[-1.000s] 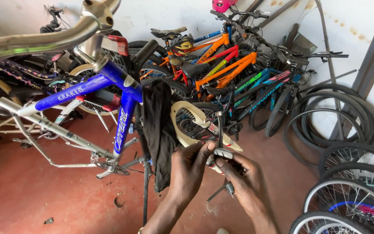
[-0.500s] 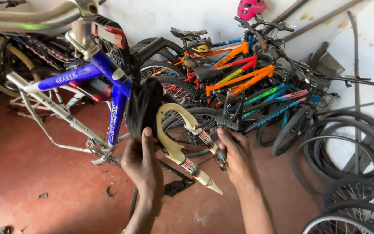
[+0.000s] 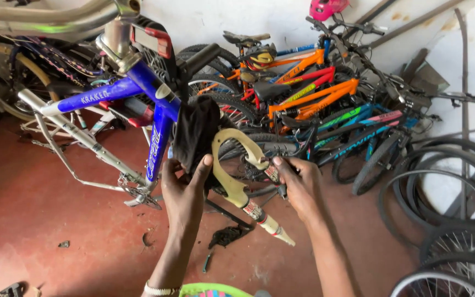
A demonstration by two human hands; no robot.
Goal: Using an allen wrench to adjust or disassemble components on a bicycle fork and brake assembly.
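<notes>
- Head view: I see my left hand closed around a black cloth that hangs beside the blue bike frame, thumb raised against the cream fork.
- My right hand grips the same fork from the right, fingers curled at its arch, so both hands clamp it mid-scene above the red floor.
- Far behind, orange bikes lean on the white wall; loose wheels stand right.
</notes>
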